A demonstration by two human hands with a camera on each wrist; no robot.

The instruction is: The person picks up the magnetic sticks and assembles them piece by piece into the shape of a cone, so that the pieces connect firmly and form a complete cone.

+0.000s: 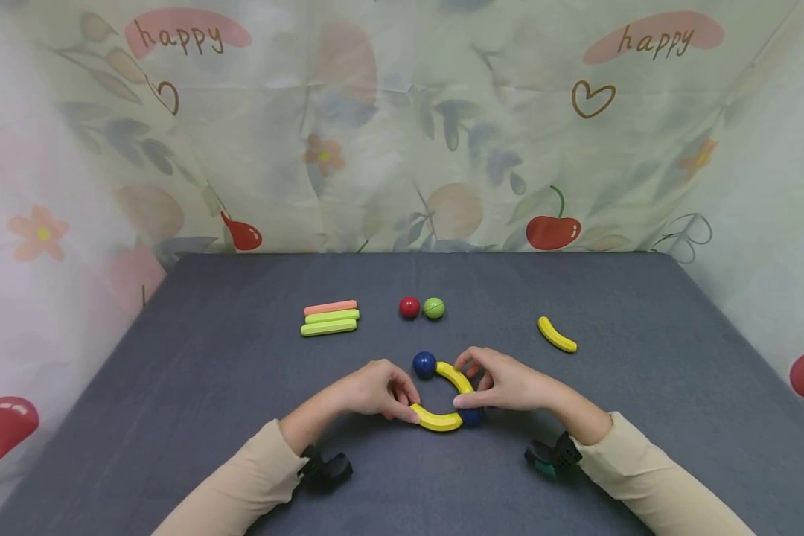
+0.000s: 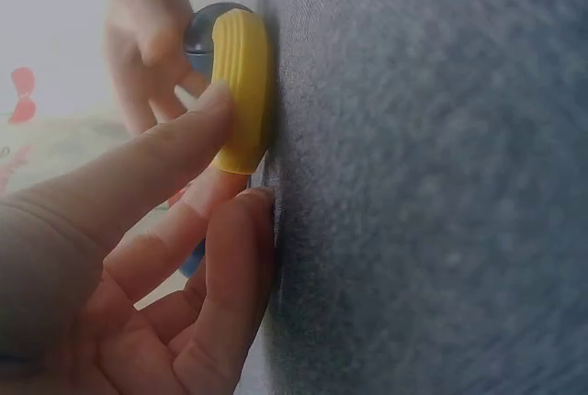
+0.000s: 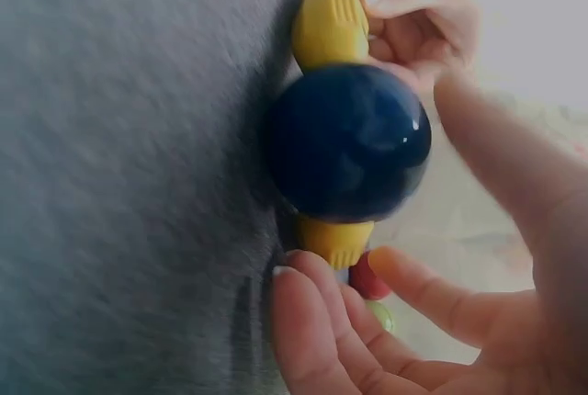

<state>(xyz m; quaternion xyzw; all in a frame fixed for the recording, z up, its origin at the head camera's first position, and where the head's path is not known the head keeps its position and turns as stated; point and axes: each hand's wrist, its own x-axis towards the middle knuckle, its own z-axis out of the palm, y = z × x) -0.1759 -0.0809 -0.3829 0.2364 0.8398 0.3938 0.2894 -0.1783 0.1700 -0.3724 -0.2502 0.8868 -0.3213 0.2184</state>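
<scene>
Near the table's middle, two yellow curved toy rods and two blue balls form an open arc. The upper ball [image 1: 425, 365] meets the right-hand rod [image 1: 452, 377]; the lower ball [image 3: 344, 142] sits between both rods. My left hand [image 1: 383, 391] pinches the free end of the front rod [image 1: 435, 420] between thumb and fingers. My right hand [image 1: 505, 381] hovers around the lower ball and right-hand rod. Its thumb is close to the ball, and its loosely bent fingers lie beside the rod; contact is hard to tell.
Behind the arc lie a red ball [image 1: 409, 307] and a green ball [image 1: 434, 308]. Straight rods, one pink [image 1: 330, 307] and two lime green [image 1: 330, 327], lie at the back left. Another yellow curved rod [image 1: 557, 335] rests at the right. A patterned curtain [image 1: 402, 149] hangs behind the table.
</scene>
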